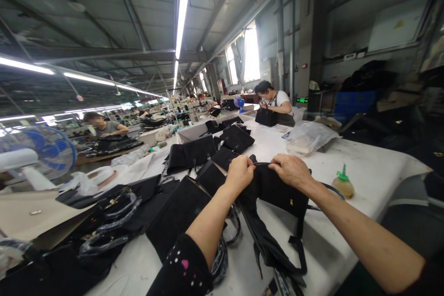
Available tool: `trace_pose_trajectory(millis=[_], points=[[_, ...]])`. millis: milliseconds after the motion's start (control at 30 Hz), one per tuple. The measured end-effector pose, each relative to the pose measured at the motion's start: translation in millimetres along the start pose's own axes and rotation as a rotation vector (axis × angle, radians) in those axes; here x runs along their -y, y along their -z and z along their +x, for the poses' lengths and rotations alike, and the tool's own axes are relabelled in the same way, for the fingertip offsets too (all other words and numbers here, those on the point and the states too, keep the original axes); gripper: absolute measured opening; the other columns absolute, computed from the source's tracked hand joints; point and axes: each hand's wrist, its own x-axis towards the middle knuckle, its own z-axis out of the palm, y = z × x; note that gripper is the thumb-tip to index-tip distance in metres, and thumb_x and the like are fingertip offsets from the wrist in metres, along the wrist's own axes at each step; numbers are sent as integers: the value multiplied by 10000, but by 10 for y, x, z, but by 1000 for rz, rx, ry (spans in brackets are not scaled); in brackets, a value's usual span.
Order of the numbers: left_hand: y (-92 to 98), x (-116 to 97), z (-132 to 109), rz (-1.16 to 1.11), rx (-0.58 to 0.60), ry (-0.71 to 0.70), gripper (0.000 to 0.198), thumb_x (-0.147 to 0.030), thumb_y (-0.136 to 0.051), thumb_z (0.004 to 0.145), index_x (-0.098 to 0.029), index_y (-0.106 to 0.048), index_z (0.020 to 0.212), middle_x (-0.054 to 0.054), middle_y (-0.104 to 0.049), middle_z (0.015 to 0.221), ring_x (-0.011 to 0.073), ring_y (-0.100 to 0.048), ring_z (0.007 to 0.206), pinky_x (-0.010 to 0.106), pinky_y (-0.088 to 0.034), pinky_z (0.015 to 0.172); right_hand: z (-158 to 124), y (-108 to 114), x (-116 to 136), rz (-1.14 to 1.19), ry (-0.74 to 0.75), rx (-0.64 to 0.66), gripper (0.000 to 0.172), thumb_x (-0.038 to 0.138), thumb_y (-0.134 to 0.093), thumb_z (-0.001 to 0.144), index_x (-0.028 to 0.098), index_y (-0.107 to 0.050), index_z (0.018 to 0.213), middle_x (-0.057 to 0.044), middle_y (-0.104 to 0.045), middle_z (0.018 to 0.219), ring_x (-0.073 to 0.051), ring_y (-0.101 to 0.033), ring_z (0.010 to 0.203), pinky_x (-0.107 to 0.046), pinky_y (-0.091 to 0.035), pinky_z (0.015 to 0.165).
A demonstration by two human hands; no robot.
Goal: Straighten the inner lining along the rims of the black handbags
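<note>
A black handbag (277, 192) stands on the white table (367, 171) in front of me. My left hand (239, 173) pinches its top edge on the left, fingers closed. My right hand (291, 170) grips the same top edge on the right, fingers curled over it. A black strap (298, 252) hangs from the bag toward the table's near edge. Several more black handbags (190, 152) lie in a row to the left and behind.
A small glue bottle with a green nozzle (342, 184) stands right of the bag. A clear plastic bag (308, 136) lies farther back. A blue fan (52, 152) sits at far left. Other people work at tables beyond, one (274, 101) handling a black bag.
</note>
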Motion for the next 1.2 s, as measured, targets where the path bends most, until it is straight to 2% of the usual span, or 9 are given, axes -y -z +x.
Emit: trace_pose_trajectory(millis=[433,600,700,767,833,967,1033,1200], points=[[0,-39,11,176,12,-45,102,-174,-482,806,-198,-573,767,48,-643,853,203,-611,833,302,-442,717,-29,-3,46,-28,2,1,212,372,-516,877,248,-671,801,-6,-692,860,-186,-605,797,-295,-324,621],[-11,-51,25,172,45,-65,123,-162,-446,830,-199,-560,803,51,-630,869,189,-605,849,300,-451,761,59,26,190,-65,3,45,207,394,-515,876,259,-669,849,-17,-701,886,-207,-620,815,-294,-328,601],[21,-29,-23,52,65,-129,98,-211,-527,798,-207,-540,895,38,-626,915,193,-600,879,304,-466,782,113,64,323,-59,83,112,185,339,-511,881,270,-680,909,-23,-704,933,-202,-629,827,-285,-332,599],[55,12,-78,-55,102,-159,318,-208,-623,715,-209,-511,1012,40,-614,1003,192,-595,907,298,-474,792,109,117,362,-61,98,149,178,321,-528,865,267,-698,861,-32,-709,864,-202,-631,784,-282,-318,577],[80,71,-123,-166,191,-162,436,-144,-651,648,-209,-503,1053,32,-613,1018,174,-598,883,278,-477,767,73,188,334,-66,81,169,174,343,-560,839,264,-709,792,-39,-701,771,-205,-624,728,-283,-289,545],[41,185,-98,-476,386,25,305,-99,-644,635,-169,-571,922,-14,-629,765,125,-588,673,224,-449,599,5,290,156,-33,19,236,206,349,-567,820,251,-700,697,-29,-668,664,-183,-589,646,-275,-265,520],[-14,214,-39,-554,400,96,257,-109,-666,622,-154,-596,865,-23,-619,702,114,-574,621,213,-430,560,11,285,72,-13,2,247,215,348,-554,823,249,-698,698,-24,-662,657,-177,-581,644,-272,-267,522],[-96,195,38,-527,371,90,258,-210,-734,593,-156,-636,826,-27,-625,687,114,-564,619,214,-420,560,80,171,-29,-16,-23,222,217,376,-537,821,258,-708,760,-28,-683,718,-194,-595,699,-278,-283,541]])
